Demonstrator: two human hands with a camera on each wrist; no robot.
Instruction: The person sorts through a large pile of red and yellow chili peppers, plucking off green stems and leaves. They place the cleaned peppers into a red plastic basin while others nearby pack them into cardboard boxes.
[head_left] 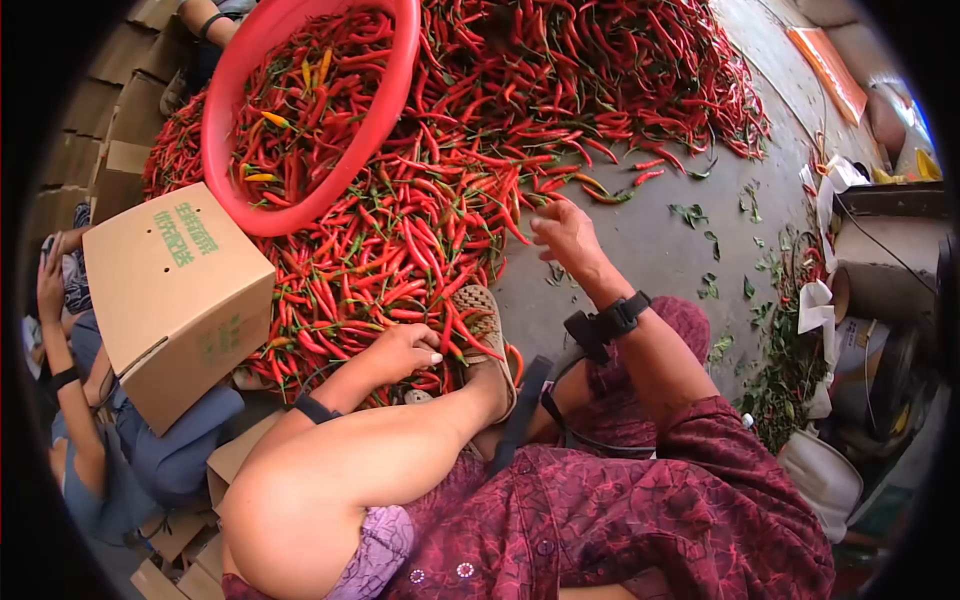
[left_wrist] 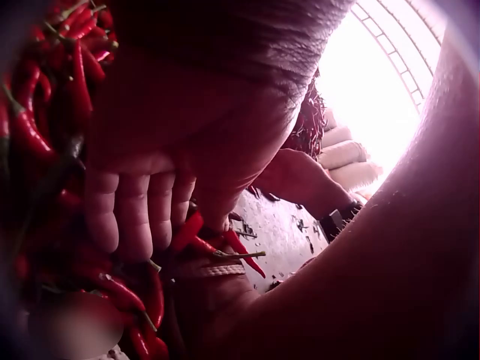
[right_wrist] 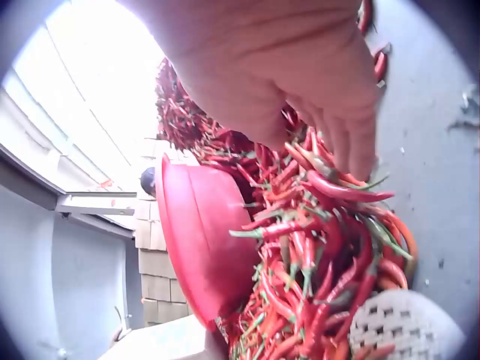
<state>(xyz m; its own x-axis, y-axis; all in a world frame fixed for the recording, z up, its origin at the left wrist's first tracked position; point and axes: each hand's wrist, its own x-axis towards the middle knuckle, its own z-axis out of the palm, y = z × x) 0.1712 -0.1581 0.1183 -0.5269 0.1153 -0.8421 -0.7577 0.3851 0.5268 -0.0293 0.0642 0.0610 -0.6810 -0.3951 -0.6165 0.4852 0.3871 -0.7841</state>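
Red chili peppers with green stems (head_left: 400, 230) lie in a broad heap before the person. The left hand (head_left: 405, 352) rests low at the heap's near edge, beside a sandalled foot (head_left: 482, 325). Its fingers (left_wrist: 135, 214) hang nearly straight among peppers in the left wrist view, and a few peppers (left_wrist: 238, 251) show by the thumb tip. The right hand (head_left: 567, 238) hovers at the heap's right edge, over grey floor. Loosely bent fingers (right_wrist: 352, 142) reach down in the right wrist view, with a red chili pepper (right_wrist: 345, 193) just beyond their tips.
A red plastic basin (head_left: 408, 85) holding chilies leans on the heap. At left stands a cardboard box (head_left: 180, 290) with green print. Another person's arm (head_left: 70, 385) is beside it. Leaf scraps (head_left: 785, 350) litter the floor (head_left: 650, 250) at right.
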